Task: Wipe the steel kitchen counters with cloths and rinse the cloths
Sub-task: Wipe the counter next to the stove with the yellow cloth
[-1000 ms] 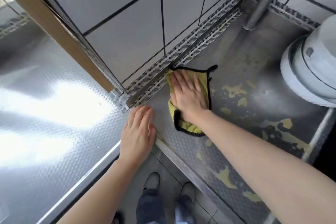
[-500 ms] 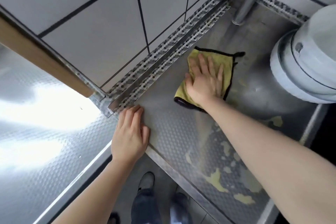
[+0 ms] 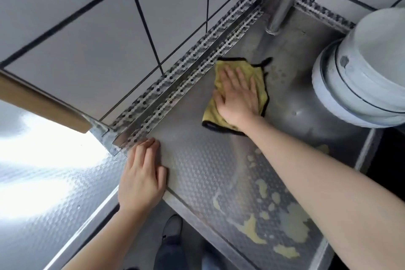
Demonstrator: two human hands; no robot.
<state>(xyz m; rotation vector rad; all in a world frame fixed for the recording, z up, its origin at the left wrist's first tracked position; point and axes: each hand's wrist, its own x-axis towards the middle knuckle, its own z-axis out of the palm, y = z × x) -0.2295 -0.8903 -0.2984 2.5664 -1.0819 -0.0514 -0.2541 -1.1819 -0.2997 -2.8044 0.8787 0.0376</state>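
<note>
A yellow cloth (image 3: 213, 112) with a black hem lies flat on the embossed steel counter (image 3: 203, 166), close to the perforated back rim. My right hand (image 3: 237, 96) presses on it palm down, fingers spread toward the wall. My left hand (image 3: 142, 175) rests flat, holding nothing, on the counter's front corner where it meets a second steel counter (image 3: 43, 199) on the left. Yellowish smears (image 3: 291, 219) mark the steel under my right forearm.
A large white lidded pot (image 3: 361, 76) stands at the right on the counter. A steel pole (image 3: 285, 0) rises from the back corner. White tiled wall (image 3: 98, 39) runs behind, with a wooden strip (image 3: 41, 105) at the left. My shoes (image 3: 173, 226) show below.
My right hand has slid the cloth along the back rim toward the far corner and pole. The smears near the rim are gone. My left hand stays on the front corner.
</note>
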